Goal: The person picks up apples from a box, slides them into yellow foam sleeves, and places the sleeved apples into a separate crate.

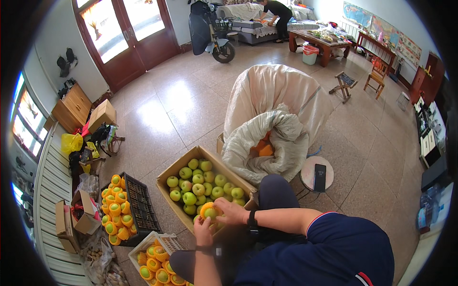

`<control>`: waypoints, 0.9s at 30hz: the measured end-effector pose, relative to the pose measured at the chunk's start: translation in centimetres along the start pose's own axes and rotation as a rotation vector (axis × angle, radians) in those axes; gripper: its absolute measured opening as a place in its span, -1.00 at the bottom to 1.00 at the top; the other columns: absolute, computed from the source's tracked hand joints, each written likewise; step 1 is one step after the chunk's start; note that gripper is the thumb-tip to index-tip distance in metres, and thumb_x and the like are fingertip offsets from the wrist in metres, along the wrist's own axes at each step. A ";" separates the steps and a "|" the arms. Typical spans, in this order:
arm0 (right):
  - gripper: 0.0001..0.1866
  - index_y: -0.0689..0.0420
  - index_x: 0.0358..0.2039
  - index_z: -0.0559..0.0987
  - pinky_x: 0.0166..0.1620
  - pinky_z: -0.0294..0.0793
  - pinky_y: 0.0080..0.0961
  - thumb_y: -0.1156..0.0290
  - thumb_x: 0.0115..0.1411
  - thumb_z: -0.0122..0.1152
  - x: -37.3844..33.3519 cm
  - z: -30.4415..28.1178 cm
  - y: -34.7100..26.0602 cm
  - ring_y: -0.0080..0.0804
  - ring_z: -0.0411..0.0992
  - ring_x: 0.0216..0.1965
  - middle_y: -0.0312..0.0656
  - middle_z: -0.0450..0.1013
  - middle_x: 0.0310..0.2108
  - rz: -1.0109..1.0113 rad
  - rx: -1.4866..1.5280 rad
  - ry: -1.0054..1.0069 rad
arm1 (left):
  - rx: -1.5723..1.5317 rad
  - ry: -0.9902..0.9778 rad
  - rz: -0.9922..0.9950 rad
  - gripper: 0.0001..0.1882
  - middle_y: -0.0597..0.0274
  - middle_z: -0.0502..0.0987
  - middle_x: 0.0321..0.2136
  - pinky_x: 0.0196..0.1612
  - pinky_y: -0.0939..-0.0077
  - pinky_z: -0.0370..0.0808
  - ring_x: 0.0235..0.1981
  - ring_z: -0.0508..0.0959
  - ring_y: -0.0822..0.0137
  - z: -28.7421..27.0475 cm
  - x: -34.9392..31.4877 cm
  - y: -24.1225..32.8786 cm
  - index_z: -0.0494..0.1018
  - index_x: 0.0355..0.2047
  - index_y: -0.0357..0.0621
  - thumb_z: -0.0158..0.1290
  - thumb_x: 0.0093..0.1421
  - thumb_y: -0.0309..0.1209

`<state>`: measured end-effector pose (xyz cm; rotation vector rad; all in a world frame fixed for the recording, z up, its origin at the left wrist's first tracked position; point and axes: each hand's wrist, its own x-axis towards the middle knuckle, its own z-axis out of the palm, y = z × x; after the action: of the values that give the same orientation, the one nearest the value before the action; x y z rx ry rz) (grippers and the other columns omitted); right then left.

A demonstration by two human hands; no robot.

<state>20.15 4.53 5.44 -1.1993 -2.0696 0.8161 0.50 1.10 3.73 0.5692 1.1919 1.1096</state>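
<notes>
1. Right hand (231, 210), in the head view, curls round a green apple (210, 214) in a yellow foam net (205, 208).
2. My left hand (203, 232) has its fingertips against the net's near-left side; whether they pinch, I cannot tell.
3. That round apple, no long axis showing, lies between my hands, over the near end of the cardboard box (224, 167).
4. My left hand is nearer the white crate (172, 243), leftward and closer to me.
</notes>
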 end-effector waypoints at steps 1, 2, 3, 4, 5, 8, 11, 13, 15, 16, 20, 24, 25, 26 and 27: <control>-0.44 0.16 0.11 0.45 0.01 0.58 -0.20 0.17 0.17 0.34 0.0 0.0 0.0 -0.06 0.51 0.01 -0.06 0.38 0.08 -0.006 0.000 0.004 | -0.001 0.002 0.002 -0.66 0.13 0.51 -0.01 -0.11 0.29 0.63 -0.10 0.60 0.28 0.0 0.0 0.0 0.32 0.13 -0.18 0.08 0.38 -0.48; -0.44 0.16 0.11 0.45 0.01 0.58 -0.20 0.17 0.17 0.34 0.0 0.0 0.1 -0.06 0.51 0.01 -0.06 0.38 0.08 -0.005 0.000 0.004 | 0.000 0.002 0.002 -0.66 0.13 0.51 -0.01 -0.11 0.29 0.63 -0.10 0.60 0.28 0.0 0.0 0.0 0.32 0.13 -0.18 0.08 0.38 -0.48; -0.44 0.16 0.11 0.45 0.00 0.58 -0.20 0.17 0.17 0.34 0.0 0.0 0.1 -0.07 0.52 0.00 -0.06 0.38 0.08 -0.001 0.004 -0.002 | 0.002 0.002 0.001 -0.66 0.13 0.51 -0.01 -0.11 0.29 0.63 -0.10 0.60 0.29 0.1 0.0 0.0 0.32 0.12 -0.18 0.08 0.38 -0.48; -0.44 0.16 0.11 0.45 0.00 0.59 -0.20 0.17 0.17 0.35 0.1 0.0 0.0 -0.07 0.52 0.00 -0.06 0.38 0.08 0.004 0.009 -0.009 | 0.005 0.002 0.001 -0.66 0.13 0.51 -0.01 -0.12 0.29 0.63 -0.10 0.60 0.29 0.0 0.0 0.0 0.32 0.12 -0.17 0.08 0.38 -0.48; -0.44 0.16 0.11 0.45 0.00 0.59 -0.20 0.17 0.17 0.35 0.1 0.0 0.0 -0.07 0.52 0.00 -0.06 0.38 0.08 0.004 0.009 -0.009 | 0.005 0.002 0.001 -0.66 0.13 0.51 -0.01 -0.12 0.29 0.63 -0.10 0.60 0.29 0.0 0.0 0.0 0.32 0.12 -0.17 0.08 0.38 -0.48; -0.44 0.16 0.11 0.45 0.00 0.59 -0.20 0.18 0.17 0.35 0.0 -0.1 -0.1 -0.07 0.53 -0.01 -0.07 0.38 0.08 0.010 0.014 -0.012 | 0.002 -0.007 0.001 -0.66 0.13 0.51 -0.01 -0.13 0.29 0.63 -0.11 0.60 0.29 0.0 -0.1 0.1 0.32 0.12 -0.17 0.08 0.38 -0.48; -0.44 0.15 0.11 0.45 0.01 0.58 -0.20 0.17 0.17 0.35 0.0 -0.1 -0.1 -0.07 0.52 0.00 -0.07 0.38 0.08 0.014 0.004 -0.013 | 0.008 0.006 0.000 -0.66 0.13 0.51 -0.01 -0.13 0.29 0.64 -0.11 0.60 0.29 0.1 -0.1 0.0 0.31 0.12 -0.17 0.08 0.38 -0.48; -0.45 0.15 0.11 0.45 0.01 0.58 -0.20 0.17 0.17 0.34 0.0 -0.1 -0.1 -0.07 0.52 0.01 -0.07 0.38 0.08 0.016 -0.010 -0.015 | 0.010 0.008 0.008 -0.65 0.12 0.51 0.00 -0.12 0.29 0.64 -0.10 0.59 0.29 0.0 -0.1 -0.1 0.31 0.12 -0.18 0.08 0.38 -0.48; -0.45 0.15 0.11 0.45 0.02 0.58 -0.19 0.17 0.17 0.34 0.0 -0.1 -0.2 -0.07 0.51 0.02 -0.07 0.38 0.08 0.014 -0.003 -0.015 | 0.007 0.006 0.006 -0.65 0.12 0.51 0.00 -0.12 0.29 0.64 -0.10 0.59 0.28 -0.2 0.0 -0.2 0.31 0.13 -0.18 0.08 0.38 -0.48; -0.45 0.15 0.11 0.45 0.02 0.57 -0.19 0.16 0.17 0.34 0.0 -0.1 -0.1 -0.07 0.51 0.02 -0.08 0.39 0.08 0.014 0.002 -0.013 | 0.004 0.001 0.004 -0.65 0.12 0.50 0.01 -0.12 0.28 0.65 -0.10 0.59 0.28 -0.2 0.1 -0.1 0.31 0.13 -0.18 0.07 0.38 -0.48; -0.45 0.15 0.10 0.46 0.02 0.57 -0.18 0.16 0.17 0.34 0.0 0.0 -0.1 -0.06 0.51 0.02 -0.07 0.39 0.08 0.010 -0.008 -0.010 | 0.008 0.001 0.004 -0.65 0.11 0.50 0.01 -0.12 0.28 0.65 -0.10 0.59 0.27 -0.1 0.0 -0.1 0.31 0.13 -0.18 0.07 0.38 -0.48; -0.46 0.15 0.09 0.46 0.01 0.58 -0.19 0.17 0.17 0.34 0.0 -0.1 -0.1 -0.06 0.51 0.01 -0.07 0.39 0.07 0.004 0.000 -0.002 | 0.008 -0.001 0.007 -0.65 0.10 0.50 0.01 -0.12 0.28 0.65 -0.10 0.60 0.26 0.1 -0.1 0.1 0.30 0.13 -0.19 0.07 0.38 -0.49; -0.46 0.16 0.09 0.46 0.01 0.58 -0.19 0.17 0.17 0.35 0.0 -0.1 -0.1 -0.05 0.51 0.01 -0.06 0.39 0.07 0.006 0.010 -0.003 | 0.009 0.004 0.009 -0.65 0.10 0.50 0.01 -0.12 0.28 0.65 -0.11 0.60 0.26 0.1 -0.1 0.1 0.30 0.13 -0.19 0.07 0.38 -0.49; -0.46 0.16 0.09 0.46 0.01 0.58 -0.19 0.17 0.17 0.35 0.0 -0.1 -0.2 -0.05 0.51 0.01 -0.06 0.39 0.07 0.006 0.011 -0.003 | 0.009 0.004 0.009 -0.65 0.10 0.50 0.01 -0.12 0.28 0.65 -0.11 0.60 0.26 0.1 -0.2 0.1 0.30 0.13 -0.19 0.07 0.38 -0.49; -0.46 0.16 0.09 0.46 0.00 0.58 -0.19 0.17 0.17 0.35 0.0 -0.2 -0.2 -0.05 0.51 0.01 -0.06 0.39 0.07 0.011 0.011 -0.007 | 0.008 0.006 0.010 -0.65 0.10 0.50 0.01 -0.13 0.28 0.65 -0.11 0.60 0.26 0.2 -0.2 0.1 0.30 0.14 -0.19 0.07 0.38 -0.49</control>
<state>20.19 4.50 5.65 -1.2051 -2.0634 0.8365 0.61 1.02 3.96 0.5784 1.2006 1.1159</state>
